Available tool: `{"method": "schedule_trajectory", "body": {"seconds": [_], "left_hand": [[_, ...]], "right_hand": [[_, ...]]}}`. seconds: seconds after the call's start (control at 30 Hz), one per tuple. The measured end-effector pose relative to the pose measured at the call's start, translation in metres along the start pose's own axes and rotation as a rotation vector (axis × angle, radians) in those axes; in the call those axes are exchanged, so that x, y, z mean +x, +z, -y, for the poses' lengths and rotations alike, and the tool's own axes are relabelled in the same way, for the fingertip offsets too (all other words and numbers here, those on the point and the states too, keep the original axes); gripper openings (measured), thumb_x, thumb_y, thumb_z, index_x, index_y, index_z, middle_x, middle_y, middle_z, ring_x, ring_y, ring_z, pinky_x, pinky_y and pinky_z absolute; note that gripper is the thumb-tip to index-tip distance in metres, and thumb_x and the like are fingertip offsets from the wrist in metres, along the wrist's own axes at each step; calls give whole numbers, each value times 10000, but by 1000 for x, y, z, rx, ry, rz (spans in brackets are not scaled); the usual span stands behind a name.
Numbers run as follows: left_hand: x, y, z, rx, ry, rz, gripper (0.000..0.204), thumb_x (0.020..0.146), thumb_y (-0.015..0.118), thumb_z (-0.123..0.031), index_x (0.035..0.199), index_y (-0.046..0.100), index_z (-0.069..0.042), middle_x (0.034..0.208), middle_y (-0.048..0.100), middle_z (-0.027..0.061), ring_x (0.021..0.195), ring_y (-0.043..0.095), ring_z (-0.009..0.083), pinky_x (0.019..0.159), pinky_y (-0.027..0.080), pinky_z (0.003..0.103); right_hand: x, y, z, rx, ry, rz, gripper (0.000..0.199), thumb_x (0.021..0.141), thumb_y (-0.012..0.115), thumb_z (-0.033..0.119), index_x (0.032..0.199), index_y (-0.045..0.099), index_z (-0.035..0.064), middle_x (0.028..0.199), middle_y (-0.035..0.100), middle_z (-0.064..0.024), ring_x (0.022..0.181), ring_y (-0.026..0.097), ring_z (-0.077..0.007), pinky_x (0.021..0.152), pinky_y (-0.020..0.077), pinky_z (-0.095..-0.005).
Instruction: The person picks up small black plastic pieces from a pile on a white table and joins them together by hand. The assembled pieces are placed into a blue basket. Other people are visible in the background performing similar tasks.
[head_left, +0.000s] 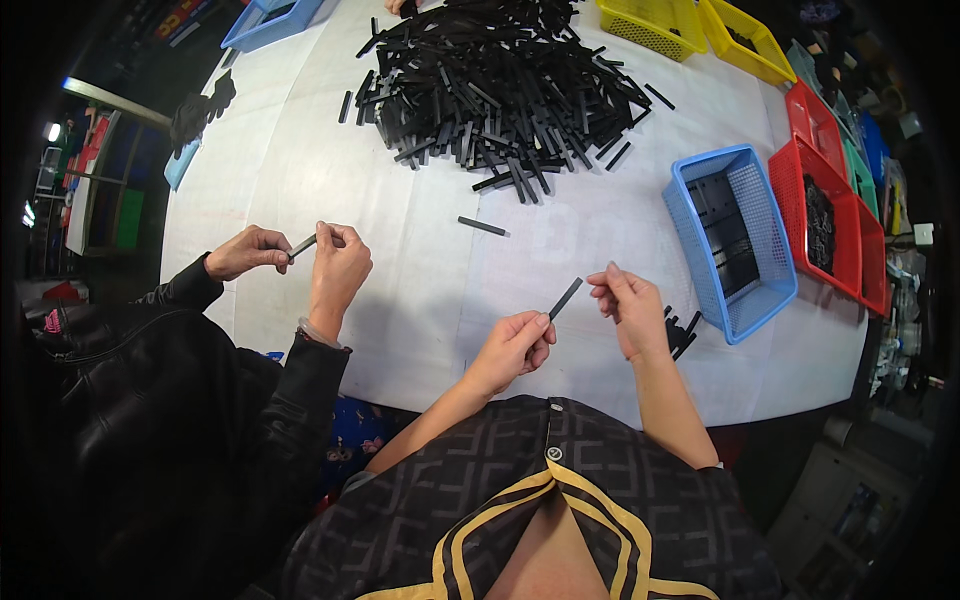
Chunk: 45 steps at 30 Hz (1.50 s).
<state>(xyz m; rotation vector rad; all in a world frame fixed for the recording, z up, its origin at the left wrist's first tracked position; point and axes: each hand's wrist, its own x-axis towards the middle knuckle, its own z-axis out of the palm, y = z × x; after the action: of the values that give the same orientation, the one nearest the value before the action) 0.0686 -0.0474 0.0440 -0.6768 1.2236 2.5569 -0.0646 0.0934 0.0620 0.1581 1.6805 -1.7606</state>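
Between the thumb and fingers of my left hand [514,350] is one end of a thin black strip [566,298], its free end tilted up to the right. My right hand [628,308] is raised just right of that free end, fingers apart and holding nothing that I can see. A single black strip [483,226] lies on the white table beyond my hands. Farther off spreads a big heap of similar black strips [500,90]. Beside my right wrist lie several more black strips [684,332], partly hidden by the arm.
A blue basket [682,225] with flat black pieces stands at my right, with red baskets [858,262] beyond it. Yellow baskets [655,12] are at the far right. At my left, a co-worker's hands [338,268] hold another strip. Black gloves [200,112] lie on the table's left edge.
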Motion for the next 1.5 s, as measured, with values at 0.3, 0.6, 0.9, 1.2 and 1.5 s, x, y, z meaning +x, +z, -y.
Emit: {"method": "schedule_trajectory", "body": {"seconds": [0.3,0.6,0.9,1.2,1.5], "left_hand": [[-4,4,-8,-229,-97,124,314,956,384,-284,805,516,-43,517,447,29,391,300,65,385,250,194],[1,0,-5,-512,-200,222,345,967,336,-334,822,490,-62,508,404,14,368,285,73,391,246,212],[2,-2,-5,-271,-143,152,424,971,307,-379,880,540,-36,521,445,24,381,306,74,387,259,209],[16,6,2,95,42,-38,305,946,428,-293,810,534,-41,520,471,18,402,351,55,381,247,193],[5,-5,-8,130,15,49,353,950,378,-302,922,577,-12,539,489,13,407,358,52,383,256,196]], "right_hand": [[-1,15,-14,139,51,94,227,851,626,215,871,635,-11,661,528,12,546,432,-49,505,333,-173],[-4,19,1,7,8,161,174,827,647,188,778,648,21,667,548,8,558,422,-43,514,323,-188],[-1,27,-9,-5,31,80,203,780,697,171,652,595,50,579,508,33,506,384,-35,477,284,-192],[0,31,-22,-52,10,50,195,796,667,157,665,601,27,600,536,1,489,380,-29,448,283,-175],[10,17,-11,-68,-20,-18,228,810,656,203,734,637,-11,609,537,1,503,383,-38,466,289,-188]]}}
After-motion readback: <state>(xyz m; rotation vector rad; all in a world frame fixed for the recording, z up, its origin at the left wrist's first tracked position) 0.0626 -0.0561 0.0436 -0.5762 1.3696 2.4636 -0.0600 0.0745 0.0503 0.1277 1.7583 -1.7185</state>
